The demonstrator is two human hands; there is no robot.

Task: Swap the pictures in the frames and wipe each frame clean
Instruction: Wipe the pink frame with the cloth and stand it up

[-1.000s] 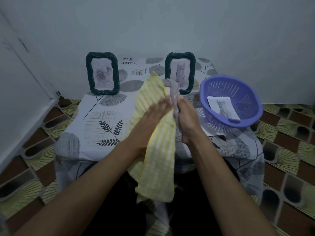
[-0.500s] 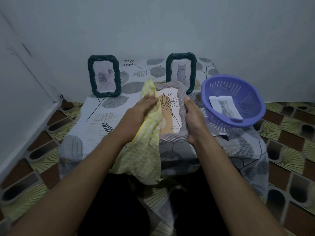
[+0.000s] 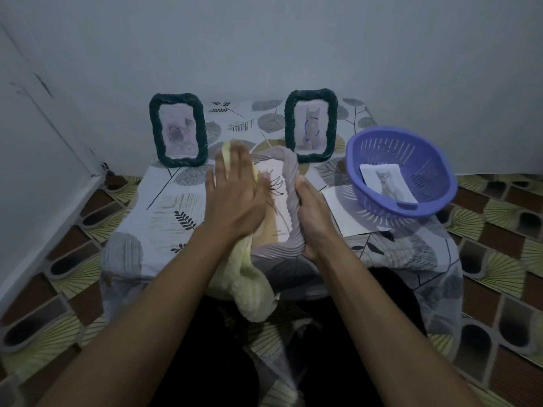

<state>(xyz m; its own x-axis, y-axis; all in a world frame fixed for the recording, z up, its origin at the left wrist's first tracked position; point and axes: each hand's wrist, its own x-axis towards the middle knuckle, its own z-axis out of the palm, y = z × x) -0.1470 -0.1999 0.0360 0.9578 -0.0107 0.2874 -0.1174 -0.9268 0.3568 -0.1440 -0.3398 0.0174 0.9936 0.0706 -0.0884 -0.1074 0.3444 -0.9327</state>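
A grey rope-edged frame (image 3: 289,183) with a plant picture lies tilted face-up at the table's front middle. My right hand (image 3: 311,212) grips its right edge, fingers curled round it. My left hand (image 3: 235,189) lies flat with straight fingers, pressing a yellow striped cloth (image 3: 252,289) onto the frame's left part; the cloth hangs down off the table edge. Two dark green frames stand upright at the back: the left frame (image 3: 177,129) shows a pale picture, the right frame (image 3: 311,124) a cat picture.
A purple basket (image 3: 417,154) at the right holds a loose cat picture (image 3: 386,183). A white sheet (image 3: 343,212) lies partly under the basket. The small table wears a leaf-print cloth (image 3: 164,212). Walls stand close behind and to the left; patterned floor surrounds the table.
The grey frame went from edge-on to face-up. My left hand, with the cloth, slid forward over the frame's left side and now lies flat on it.
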